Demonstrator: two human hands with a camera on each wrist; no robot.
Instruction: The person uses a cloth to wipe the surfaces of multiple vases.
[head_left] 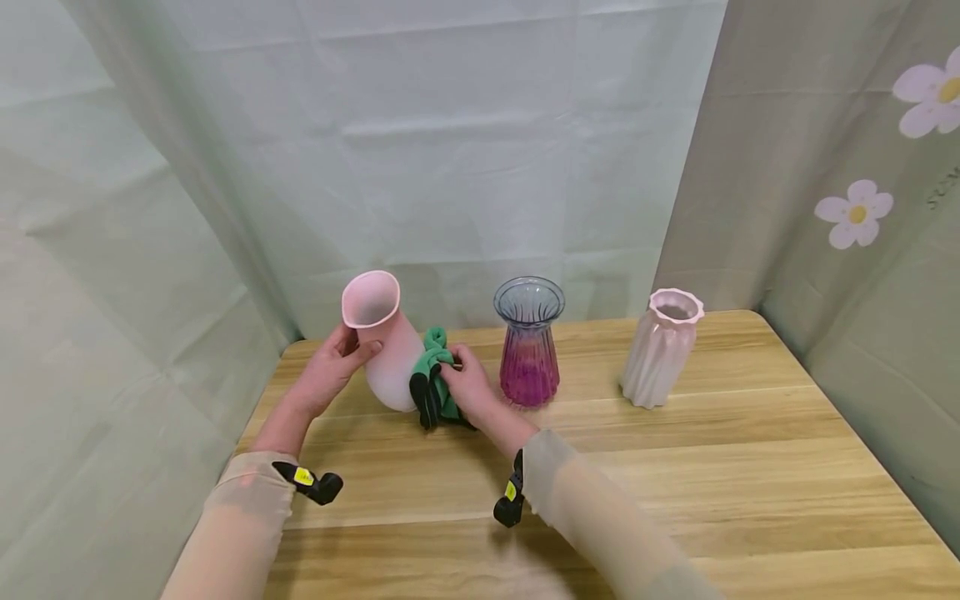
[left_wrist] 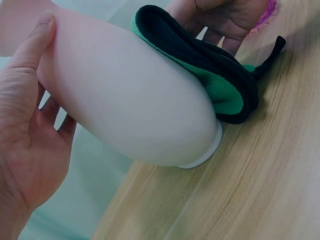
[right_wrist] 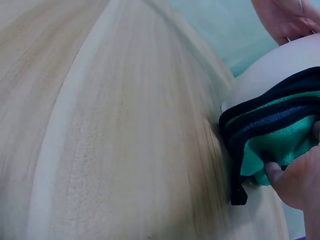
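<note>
A pink-and-white vase (head_left: 396, 363) leans to the left over the table, its wide mouth tipped up. My left hand (head_left: 330, 371) grips it round the neck, with the thumb (left_wrist: 42, 32) lying along the near side. Bunched in my right hand (head_left: 471, 385) is a green cloth with black edging (head_left: 435, 367), pressed against the vase's right side. In the left wrist view, the folded cloth (left_wrist: 220, 87) touches the vase's lower body, near its white foot (left_wrist: 205, 152). My right thumb (right_wrist: 274, 172) pinches the cloth in the right wrist view.
A ribbed glass vase (head_left: 529, 358), grey-blue above and magenta below, stands just right of my right hand. Farther right is a pale pink fluted vase (head_left: 660, 350). The wooden table (head_left: 712, 483) ends at hanging curtains (head_left: 465, 167) behind and at the sides.
</note>
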